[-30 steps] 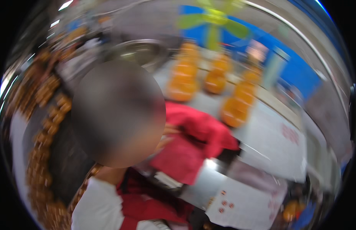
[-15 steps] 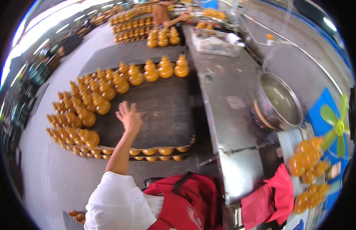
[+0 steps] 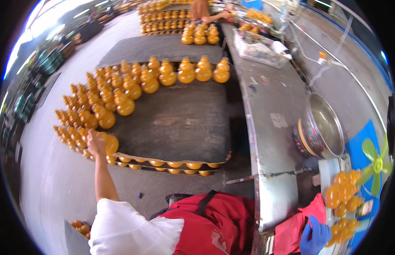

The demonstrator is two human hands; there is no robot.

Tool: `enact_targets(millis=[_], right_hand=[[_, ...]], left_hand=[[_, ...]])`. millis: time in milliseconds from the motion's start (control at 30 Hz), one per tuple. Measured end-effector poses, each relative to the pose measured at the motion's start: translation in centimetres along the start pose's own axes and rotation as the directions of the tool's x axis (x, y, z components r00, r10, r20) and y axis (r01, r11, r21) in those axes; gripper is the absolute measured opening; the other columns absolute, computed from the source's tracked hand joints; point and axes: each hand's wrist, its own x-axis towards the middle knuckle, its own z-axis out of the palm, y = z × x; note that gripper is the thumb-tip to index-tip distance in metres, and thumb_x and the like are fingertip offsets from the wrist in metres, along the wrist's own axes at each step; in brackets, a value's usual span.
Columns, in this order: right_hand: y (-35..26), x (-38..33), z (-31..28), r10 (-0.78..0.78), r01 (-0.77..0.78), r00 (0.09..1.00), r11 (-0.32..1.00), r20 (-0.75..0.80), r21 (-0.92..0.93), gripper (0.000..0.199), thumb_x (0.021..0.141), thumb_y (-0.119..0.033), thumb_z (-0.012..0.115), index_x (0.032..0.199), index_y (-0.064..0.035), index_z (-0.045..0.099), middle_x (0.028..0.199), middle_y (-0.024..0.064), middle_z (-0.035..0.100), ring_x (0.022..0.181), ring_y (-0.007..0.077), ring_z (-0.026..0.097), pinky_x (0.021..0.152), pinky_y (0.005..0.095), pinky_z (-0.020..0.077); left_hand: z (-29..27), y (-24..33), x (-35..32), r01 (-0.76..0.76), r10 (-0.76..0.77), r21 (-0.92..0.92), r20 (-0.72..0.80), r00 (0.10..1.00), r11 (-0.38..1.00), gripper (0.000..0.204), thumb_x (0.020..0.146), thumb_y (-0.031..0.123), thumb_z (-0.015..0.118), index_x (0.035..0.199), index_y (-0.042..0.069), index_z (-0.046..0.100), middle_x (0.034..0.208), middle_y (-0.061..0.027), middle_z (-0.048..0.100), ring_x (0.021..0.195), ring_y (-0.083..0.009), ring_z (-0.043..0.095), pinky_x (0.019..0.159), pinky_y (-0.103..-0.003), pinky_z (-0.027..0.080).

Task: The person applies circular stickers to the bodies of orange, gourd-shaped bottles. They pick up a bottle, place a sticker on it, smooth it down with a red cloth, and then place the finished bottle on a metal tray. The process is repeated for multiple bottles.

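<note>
Rows of glossy amber gourd-shaped pieces (image 3: 186,71) stand along the far and left sides of a dark board (image 3: 172,123). My bare left hand (image 3: 96,144) is closed around the narrow upper part of a gourd (image 3: 111,144) at the board's near left corner. That gourd's round bottom shows beside my fingers, which partly hide its top. At the lower right my right hand (image 3: 315,238), in a blue glove, has its fingers curled at the edge of a red cloth (image 3: 291,231) on the bench.
A long metal bench (image 3: 274,127) runs along the right, with a steel pot (image 3: 325,125), a green fan (image 3: 377,165) and more amber gourds (image 3: 344,191). A white crate (image 3: 259,51) sits farther back. Beyond it a person (image 3: 200,12) works beside stacked gourds.
My left hand has moved left and nearer, from over the board onto the corner gourd, and closed. My gloved right hand has come into view by the red cloth. The view has shifted.
</note>
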Motion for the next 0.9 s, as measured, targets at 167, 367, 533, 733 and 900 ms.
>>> enact_targets(millis=[167, 367, 533, 733, 900], right_hand=[[-0.1, -5.3, 0.2, 0.290, -0.290, 0.957, 0.951, 0.013, 0.103, 0.020, 0.072, -0.006, 0.068, 0.091, -0.0094, 0.068, 0.058, 0.0053, 0.045, 0.053, 0.0235, 0.046, 0.053, 0.0354, 0.0346], [1.4, -10.0, 0.3, 0.444, -0.436, 0.896, 0.884, -0.010, 0.170, 0.019, 0.070, -0.008, 0.071, 0.087, -0.0141, 0.069, 0.053, 0.0012, 0.043, 0.045, 0.0201, 0.044, 0.046, 0.0332, 0.0327], [1.8, -10.4, -0.4, 0.490, -0.473, 0.872, 0.843, -0.002, 0.256, 0.017, 0.070, -0.009, 0.071, 0.085, -0.0157, 0.069, 0.050, -0.0002, 0.043, 0.042, 0.0179, 0.044, 0.044, 0.0305, 0.0349], [1.1, -14.4, -1.6, 0.552, -0.547, 0.832, 0.797, 0.056, 0.256, 0.020, 0.069, -0.012, 0.073, 0.089, -0.0147, 0.070, 0.050, 0.0005, 0.044, 0.043, 0.0191, 0.047, 0.044, 0.0313, 0.0361], [-1.5, -17.8, -3.5, 0.738, -0.743, 0.662, 0.623, 0.131, 0.243, 0.021, 0.073, -0.007, 0.069, 0.093, -0.0127, 0.071, 0.055, 0.0047, 0.050, 0.046, 0.0218, 0.048, 0.047, 0.0336, 0.0367]], left_hand=[[1.7, -1.2, 3.0, 0.021, -0.085, 0.199, 0.317, 0.945, 0.980, 0.024, 0.087, 0.026, 0.055, 0.103, 0.009, 0.059, 0.095, -0.0200, 0.066, 0.087, -0.0388, 0.064, 0.075, -0.047, 0.051], [-1.9, 14.5, -0.5, -0.267, 0.264, -0.023, 0.255, 0.930, 0.963, 0.026, 0.081, 0.029, 0.061, 0.074, 0.005, 0.067, 0.080, -0.0183, 0.067, 0.078, -0.0356, 0.065, 0.071, -0.046, 0.051], [-15.2, 31.3, -3.5, -0.461, 0.584, -0.683, -0.062, 0.809, 0.566, 0.036, 0.078, 0.023, 0.069, 0.062, -0.002, 0.050, 0.054, -0.0176, 0.050, 0.051, -0.0338, 0.050, 0.050, -0.040, 0.039], [-28.0, 57.0, -5.1, -0.509, 0.811, -0.847, -0.402, 0.426, -0.153, 0.032, 0.082, 0.026, 0.063, 0.068, -0.002, 0.058, 0.056, -0.0147, 0.055, 0.053, -0.0248, 0.057, 0.053, -0.036, 0.042], [-32.4, 71.5, -10.1, -0.475, 0.893, -0.840, -0.399, 0.209, -0.264, 0.028, 0.083, 0.026, 0.065, 0.080, -0.001, 0.067, 0.069, -0.0134, 0.065, 0.062, -0.0211, 0.062, 0.059, -0.033, 0.046]])
